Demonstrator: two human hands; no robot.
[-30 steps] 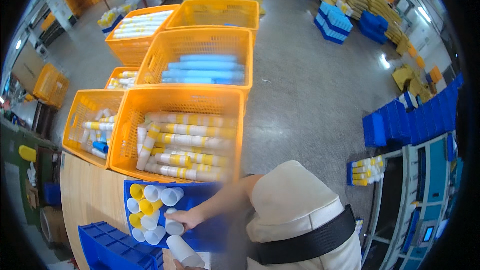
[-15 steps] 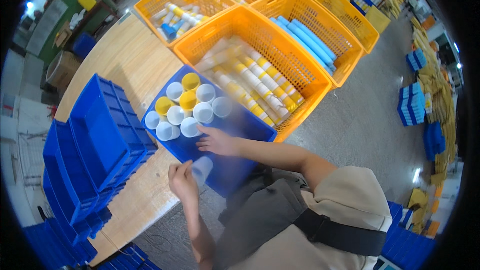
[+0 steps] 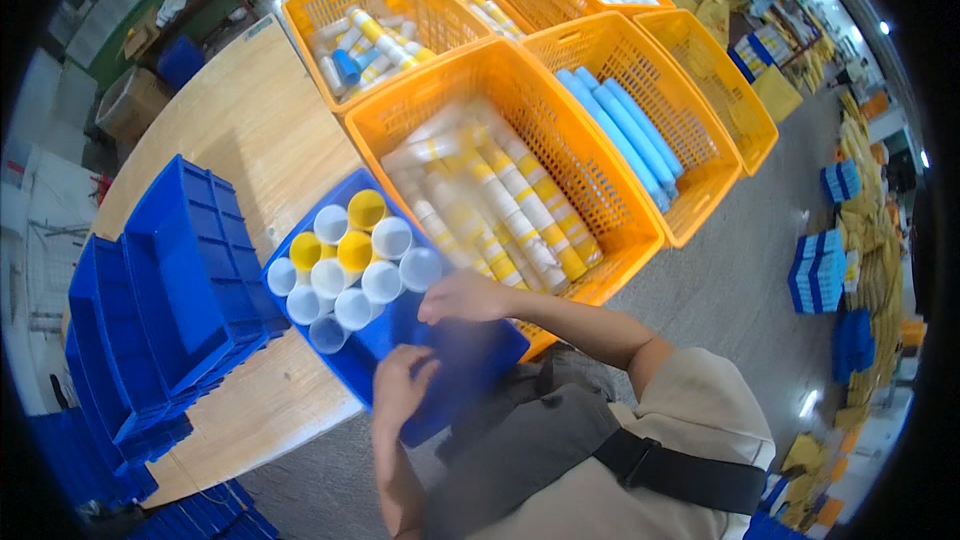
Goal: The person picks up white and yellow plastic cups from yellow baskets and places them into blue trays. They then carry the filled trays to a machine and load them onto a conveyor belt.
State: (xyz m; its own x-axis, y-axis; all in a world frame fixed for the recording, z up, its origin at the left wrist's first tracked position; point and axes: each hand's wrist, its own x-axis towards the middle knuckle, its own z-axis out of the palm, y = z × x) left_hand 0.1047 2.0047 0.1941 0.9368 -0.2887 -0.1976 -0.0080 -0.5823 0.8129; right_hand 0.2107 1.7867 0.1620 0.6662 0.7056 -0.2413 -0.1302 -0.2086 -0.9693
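Note:
A blue plastic tray (image 3: 440,350) sits at the table's edge in front of me. In its far left part stand several white cups (image 3: 382,282) and a few yellow cups (image 3: 354,251), mouths up and packed side by side. My left hand (image 3: 402,380) hovers over the near left edge of the tray, thumb and fingers apart, with nothing visible in it. My right hand (image 3: 465,297) is above the tray's right part, close to the rightmost white cup, its fingers loosely bent and no object showing. A blurry smudge veils part of the tray's bare floor.
Empty blue trays (image 3: 190,280) are stacked on the wooden table (image 3: 270,100) at left. Past the tray, an orange crate (image 3: 640,240) holds white-and-yellow rolls (image 3: 520,205). Behind it, another crate (image 3: 715,155) holds light blue rolls (image 3: 620,130). More orange crates stand farther back.
The white cup that my left hand held now stands at the near end of the cup group, and that hand is off it. My right hand has shifted right and up, away from the cups.

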